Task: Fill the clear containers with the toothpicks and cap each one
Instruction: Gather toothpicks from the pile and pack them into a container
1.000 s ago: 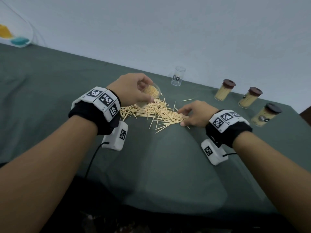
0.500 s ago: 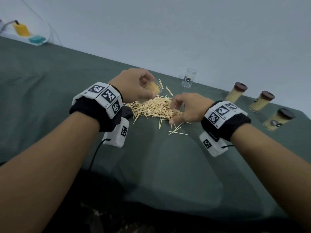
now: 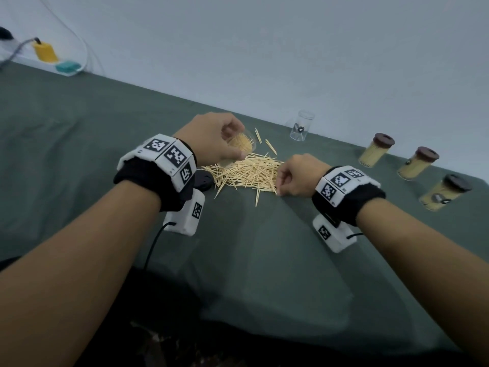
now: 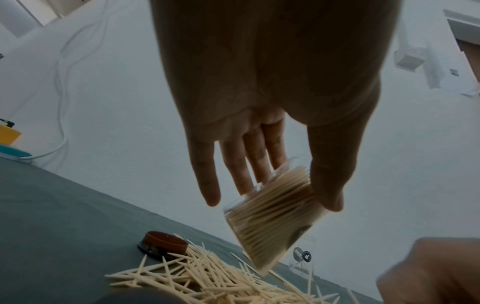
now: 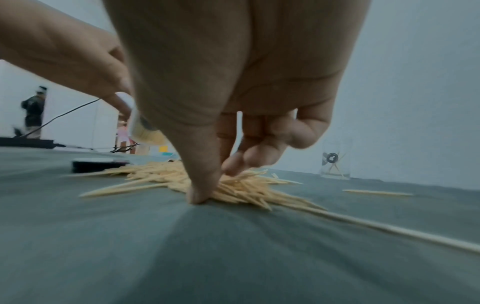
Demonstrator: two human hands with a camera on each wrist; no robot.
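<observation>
My left hand [image 3: 211, 140] grips a small clear plastic container [image 4: 270, 216], tilted with its mouth toward the loose pile of toothpicks [image 3: 248, 172] on the green cloth tabletop [image 3: 251, 260], so new sticks can slide in beside the thin pale wooden ones already packing it. My right hand [image 3: 297, 176], at the pile's near right edge, has thumb and fingertips [image 5: 231, 167] pinching together a small bunch. A round brown cap [image 4: 163, 244] waits just left of the pile; beyond it stands a nearly empty clear container [image 3: 301, 125], then three filled, capped ones [image 3: 412, 164].
</observation>
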